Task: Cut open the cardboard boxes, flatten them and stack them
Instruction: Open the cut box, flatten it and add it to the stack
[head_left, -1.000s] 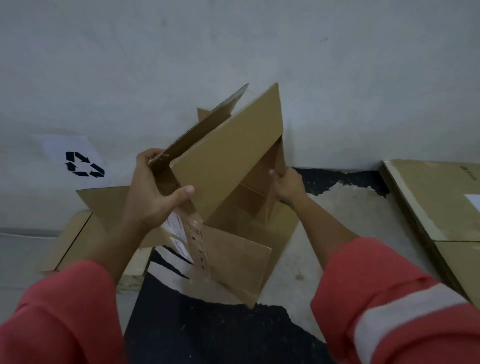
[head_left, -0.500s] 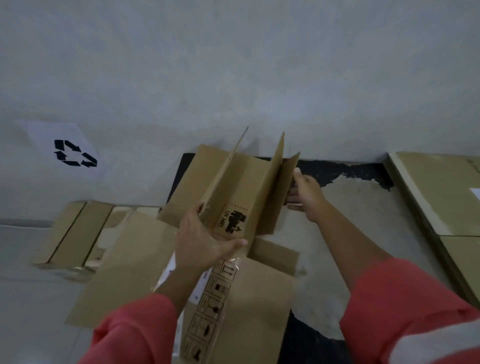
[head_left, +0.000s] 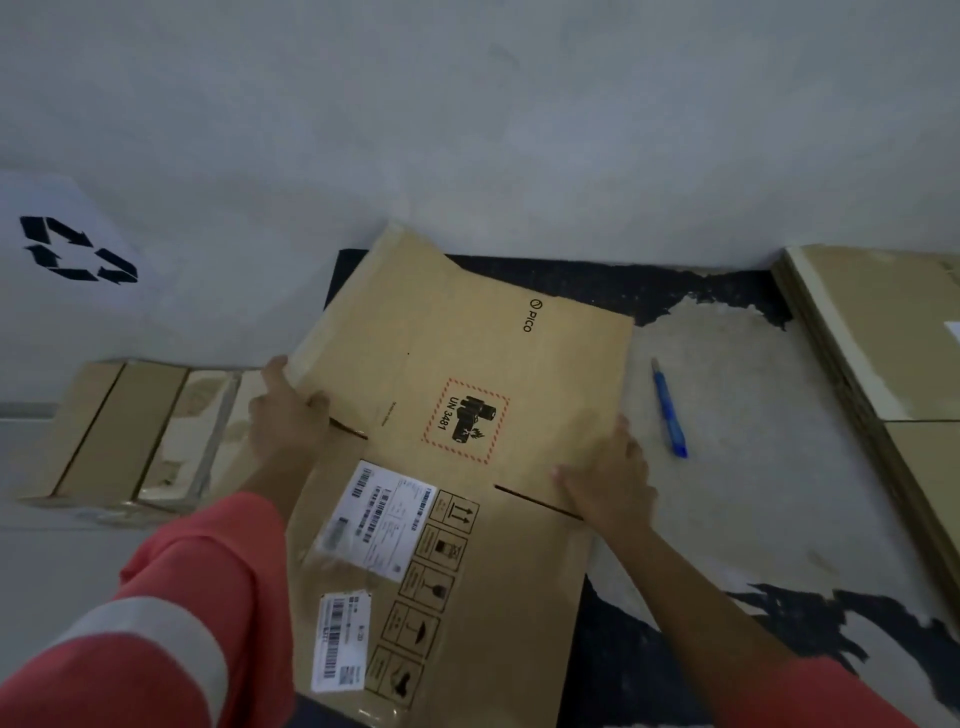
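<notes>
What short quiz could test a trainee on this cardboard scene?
1. True or false: the printed brown cardboard box stands upright as an open cube.
2. The slim blue pen-like tool lies: A) on the floor right of the box; B) on top of the box; C) against the wall.
3. Fill in: the red-bordered hazard label reads UN ____.
Key: 1 false; 2 A; 3 3481.

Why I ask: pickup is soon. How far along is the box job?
Done: the PICO box lies flat on the floor, near a cardboard stack. In hand: left hand grips its left edge, right hand presses its right edge. Left: stacking it; the taped box at left looks uncut.
</notes>
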